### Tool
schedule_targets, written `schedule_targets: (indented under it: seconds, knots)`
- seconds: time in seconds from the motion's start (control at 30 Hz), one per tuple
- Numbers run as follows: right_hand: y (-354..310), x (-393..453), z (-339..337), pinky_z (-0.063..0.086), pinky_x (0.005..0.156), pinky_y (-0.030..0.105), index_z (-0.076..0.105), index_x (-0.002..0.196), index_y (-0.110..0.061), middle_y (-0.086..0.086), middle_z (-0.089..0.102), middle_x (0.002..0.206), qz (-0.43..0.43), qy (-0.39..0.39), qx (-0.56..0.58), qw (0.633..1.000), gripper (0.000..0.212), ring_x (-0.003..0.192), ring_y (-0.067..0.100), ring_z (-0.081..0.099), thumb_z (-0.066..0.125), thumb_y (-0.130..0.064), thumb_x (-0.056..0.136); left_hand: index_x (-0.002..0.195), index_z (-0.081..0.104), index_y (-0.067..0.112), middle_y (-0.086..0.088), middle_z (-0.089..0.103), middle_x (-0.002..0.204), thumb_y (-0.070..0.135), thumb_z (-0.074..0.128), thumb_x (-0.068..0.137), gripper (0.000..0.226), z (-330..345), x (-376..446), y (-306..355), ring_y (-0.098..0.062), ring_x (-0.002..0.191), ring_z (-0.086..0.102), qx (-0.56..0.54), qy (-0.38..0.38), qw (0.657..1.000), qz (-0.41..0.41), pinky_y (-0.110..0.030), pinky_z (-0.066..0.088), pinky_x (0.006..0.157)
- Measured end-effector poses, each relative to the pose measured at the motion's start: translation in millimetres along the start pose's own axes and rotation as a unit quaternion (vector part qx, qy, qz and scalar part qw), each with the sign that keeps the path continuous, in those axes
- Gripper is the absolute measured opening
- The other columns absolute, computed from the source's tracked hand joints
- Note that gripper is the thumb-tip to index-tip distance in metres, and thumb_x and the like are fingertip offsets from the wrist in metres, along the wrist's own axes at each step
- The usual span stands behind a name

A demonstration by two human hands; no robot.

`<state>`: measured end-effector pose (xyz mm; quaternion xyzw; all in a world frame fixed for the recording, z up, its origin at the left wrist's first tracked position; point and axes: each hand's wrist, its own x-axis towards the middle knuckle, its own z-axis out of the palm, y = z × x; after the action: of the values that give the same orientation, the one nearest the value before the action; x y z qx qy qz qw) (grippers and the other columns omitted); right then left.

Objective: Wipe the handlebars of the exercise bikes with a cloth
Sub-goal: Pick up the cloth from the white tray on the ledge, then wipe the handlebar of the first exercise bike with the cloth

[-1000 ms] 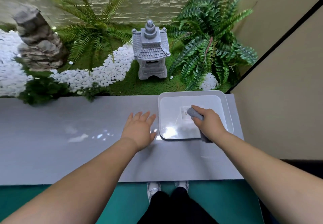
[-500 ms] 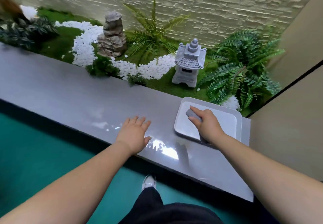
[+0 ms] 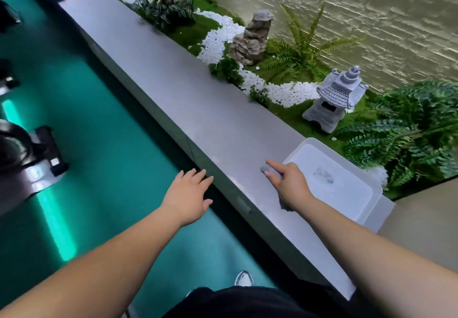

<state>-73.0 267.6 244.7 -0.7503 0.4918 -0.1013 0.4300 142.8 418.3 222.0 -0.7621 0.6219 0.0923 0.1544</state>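
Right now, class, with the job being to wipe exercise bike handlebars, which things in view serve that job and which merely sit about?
Belongs to the job:
grey cloth, held in the right hand
white tray, just right of that hand
dark machine at far left, perhaps a bike; unclear

Just sitting about:
stone lantern
rock ornament
white pebbles
ferns
grey ledge

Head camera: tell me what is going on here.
A person stands at a long grey ledge beside an indoor rock garden. The right hand grips a grey cloth above the ledge, next to a white plastic tub that sits at the ledge's end. The left hand is open and empty, spread over the ledge's near edge. No handlebar is being wiped yet; dark machine parts show at the left edge of the view.
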Motion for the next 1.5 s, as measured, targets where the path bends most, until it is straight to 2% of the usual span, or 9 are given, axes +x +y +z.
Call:
schedule_targets:
  seconds: [0.2, 0.33, 0.47, 0.77, 0.9, 1.1, 1.2, 1.3, 1.5]
  knots:
    - [-14.3, -26.0, 32.9, 0.054, 0.085, 0.04, 0.051, 0.138, -0.023, 0.021, 0.067, 0.082, -0.027, 0.023, 0.005, 0.999, 0.046, 0.068, 0.034, 0.065, 0.051, -0.041, 0.096, 0.151, 0.014, 0.028, 0.0, 0.014, 0.159, 0.053, 0.036, 0.094, 0.066, 17.2, -57.1, -17.3, -0.023, 0.145, 0.013, -0.019, 0.0, 0.999, -0.033, -0.044, 0.008, 0.118]
    - [-20.8, -55.2, 56.8, 0.05, 0.088, 0.031, 0.053, 0.136, -0.019, 0.024, 0.067, 0.087, -0.045, 0.047, -0.016, 0.998, 0.046, 0.076, 0.032, 0.065, 0.053, -0.039, 0.095, 0.15, 0.018, 0.027, 0.0, 0.019, 0.157, 0.052, 0.039, 0.094, 0.065, 29.7, -94.4, -27.4, -0.022, 0.143, 0.018, -0.034, 0.012, 0.999, -0.036, -0.043, 0.009, 0.118]
    - [-23.1, -99.9, 83.1, 0.039, 0.079, 0.022, 0.055, 0.135, -0.021, 0.011, 0.062, 0.103, -0.045, 0.061, -0.036, 0.996, 0.042, 0.091, 0.02, 0.058, 0.054, -0.034, 0.095, 0.149, 0.02, 0.026, 0.0, 0.023, 0.156, 0.05, 0.041, 0.093, 0.065, 44.1, -135.2, -37.8, -0.022, 0.142, 0.021, -0.047, 0.039, 0.998, -0.025, -0.042, 0.01, 0.118]
    - [-22.9, -226.4, 145.3, 0.036, 0.059, 0.021, 0.052, 0.137, -0.02, 0.008, 0.05, 0.087, -0.039, 0.104, -0.052, 0.992, 0.042, 0.058, 0.01, 0.042, 0.054, -0.029, 0.096, 0.15, 0.015, 0.024, -0.001, 0.018, 0.158, 0.051, 0.039, 0.094, 0.066, 88.0, -243.4, -44.6, -0.025, 0.143, 0.018, -0.035, 0.054, 0.998, 0.011, -0.044, 0.01, 0.117]
    - [-25.2, -264.7, 157.0, 0.033, 0.072, 0.023, 0.049, 0.139, -0.024, 0.01, 0.053, 0.094, -0.039, 0.103, -0.046, 0.993, 0.045, 0.062, 0.005, 0.037, 0.055, -0.03, 0.095, 0.15, 0.013, 0.024, 0.001, 0.014, 0.159, 0.053, 0.035, 0.094, 0.067, 100.2, -276.5, -42.1, -0.024, 0.144, 0.015, -0.02, 0.049, 0.999, 0.001, -0.043, 0.009, 0.117]
    - [-28.3, -299.1, 173.2, 0.04, 0.079, 0.026, 0.048, 0.139, -0.024, 0.009, 0.057, 0.109, -0.049, 0.087, -0.04, 0.994, 0.045, 0.085, 0.017, 0.054, 0.055, -0.031, 0.095, 0.149, 0.02, 0.023, 0.0, 0.022, 0.156, 0.053, 0.041, 0.091, 0.069, 115.2, -328.6, -42.0, -0.023, 0.142, 0.02, -0.06, 0.089, 0.994, -0.012, -0.042, 0.007, 0.116]
    - [-30.9, -320.8, 186.8, 0.045, 0.056, 0.019, 0.048, 0.139, -0.027, 0.007, 0.056, 0.121, -0.049, 0.071, -0.038, 0.996, 0.044, 0.094, 0.028, 0.064, 0.054, -0.033, 0.095, 0.148, 0.025, 0.023, 0.0, 0.026, 0.155, 0.053, 0.046, 0.089, 0.069, 124.0, -364.3, -37.6, -0.022, 0.141, 0.024, -0.06, 0.093, 0.993, -0.032, -0.043, 0.011, 0.115]
    - [-36.2, -343.9, 202.1, 0.041, 0.043, 0.013, 0.048, 0.139, -0.03, 0.012, 0.057, 0.114, -0.052, 0.058, -0.049, 0.996, 0.044, 0.077, 0.031, 0.065, 0.052, -0.034, 0.096, 0.146, 0.028, 0.023, -0.002, 0.03, 0.153, 0.054, 0.048, 0.087, 0.069, 135.4, -394.7, -35.3, -0.025, 0.139, 0.027, -0.039, 0.089, 0.994, -0.04, -0.045, 0.018, 0.114]
    - [-61.0, -396.0, 230.6, 0.045, 0.03, 0.035, 0.044, 0.14, -0.034, 0.01, 0.054, 0.095, -0.026, 0.018, 0.016, 0.999, 0.044, 0.034, 0.04, 0.05, 0.051, -0.032, 0.097, 0.148, 0.02, 0.028, 0.003, 0.019, 0.157, 0.053, 0.043, 0.091, 0.067, 155.2, -453.7, -51.0, -0.021, 0.143, 0.018, -0.068, 0.08, 0.992, -0.066, -0.043, 0.008, 0.117]
